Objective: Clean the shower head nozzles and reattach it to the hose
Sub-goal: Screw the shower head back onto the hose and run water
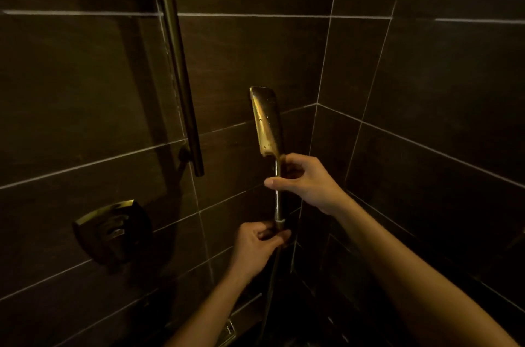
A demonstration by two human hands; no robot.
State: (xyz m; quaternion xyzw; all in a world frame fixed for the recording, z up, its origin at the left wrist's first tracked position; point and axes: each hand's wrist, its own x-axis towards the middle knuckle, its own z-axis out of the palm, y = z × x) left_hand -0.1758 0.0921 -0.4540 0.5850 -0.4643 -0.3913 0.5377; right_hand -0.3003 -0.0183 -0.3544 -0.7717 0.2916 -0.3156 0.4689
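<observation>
Head: shower head (267, 122) above right hand (306, 184)

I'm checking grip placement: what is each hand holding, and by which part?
Right hand: shower head by its handle's upper part. Left hand: fingers on the hose connector at the handle's base.

Dark tiled wall (255, 56) carries a slide bar (176, 62) and valve plate (113, 230).
</observation>
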